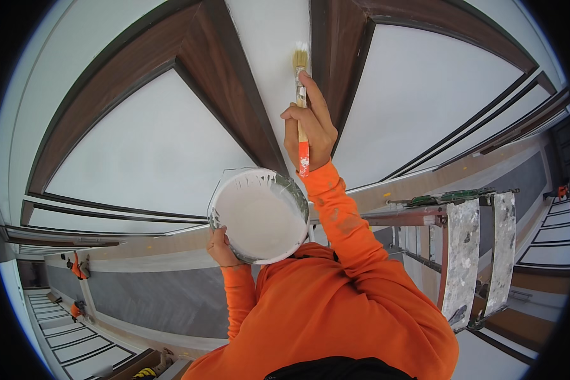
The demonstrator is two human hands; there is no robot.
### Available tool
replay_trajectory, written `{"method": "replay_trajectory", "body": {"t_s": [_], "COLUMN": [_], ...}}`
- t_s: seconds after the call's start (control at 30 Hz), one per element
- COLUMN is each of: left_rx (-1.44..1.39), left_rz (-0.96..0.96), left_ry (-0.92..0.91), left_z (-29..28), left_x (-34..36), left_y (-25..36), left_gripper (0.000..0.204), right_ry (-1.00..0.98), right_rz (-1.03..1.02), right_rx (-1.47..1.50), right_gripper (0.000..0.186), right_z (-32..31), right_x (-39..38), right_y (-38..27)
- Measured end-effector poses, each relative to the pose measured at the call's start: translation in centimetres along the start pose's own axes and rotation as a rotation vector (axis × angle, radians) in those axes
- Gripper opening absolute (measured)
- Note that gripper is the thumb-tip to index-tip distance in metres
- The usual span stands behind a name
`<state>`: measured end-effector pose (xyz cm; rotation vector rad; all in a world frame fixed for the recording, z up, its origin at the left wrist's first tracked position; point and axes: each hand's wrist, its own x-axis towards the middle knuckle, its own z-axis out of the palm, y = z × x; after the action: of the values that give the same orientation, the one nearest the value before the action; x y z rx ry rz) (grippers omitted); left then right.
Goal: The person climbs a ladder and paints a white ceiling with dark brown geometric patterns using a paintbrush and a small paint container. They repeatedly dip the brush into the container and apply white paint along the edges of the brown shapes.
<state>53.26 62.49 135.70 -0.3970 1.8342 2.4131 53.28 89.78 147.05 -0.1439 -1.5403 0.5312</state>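
Observation:
My right hand (313, 130) is closed around the wooden handle of a paintbrush (303, 149), whose end is red and paint-spattered. White paint coats the tips of its pale bristles, which are at the white wall strip (273, 57) between two dark wood frames, close to the right frame's edge. Held against my chest is a round paint bucket (263, 218) with white paint inside and drips along its inner wall. The fingers of my left hand (221, 247) grip its lower left rim. Both my sleeves are orange, the right one stained.
Dark brown wood frames (218, 82) surround white wall panels on both sides. A paint-splattered ladder or scaffold (462, 253) stands close on my right. Far below lies a grey floor (152, 304) with a pale border. Other people in orange (79, 266) are distant at the left.

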Motion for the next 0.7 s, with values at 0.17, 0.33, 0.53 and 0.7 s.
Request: {"method": "replay_trajectory", "body": {"t_s": [0.17, 0.33, 0.53, 0.7], "left_rx": [-0.009, 0.074, 0.05, 0.042], "left_rz": [0.0, 0.015, 0.017, 0.024], "left_ry": [0.025, 0.029, 0.039, 0.033], "left_z": [0.41, 0.11, -0.15, -0.23], "left_x": [-0.42, -0.28, 0.0, -0.04], "left_y": [0.33, 0.18, -0.12, -0.03], "left_gripper": [0.014, 0.026, 0.017, 0.013], "right_ry": [-0.004, -0.018, -0.024, -0.026], "right_rz": [-0.006, 0.027, 0.043, 0.04], "right_rx": [-0.004, 0.014, 0.023, 0.018], "right_gripper": [0.014, 0.016, 0.017, 0.017], "right_z": [-0.16, -0.31, -0.45, -0.53], "right_x": [-0.23, -0.73, -0.81, -1.04], "right_y": [0.07, 0.04, -0.07, 0.02]}}
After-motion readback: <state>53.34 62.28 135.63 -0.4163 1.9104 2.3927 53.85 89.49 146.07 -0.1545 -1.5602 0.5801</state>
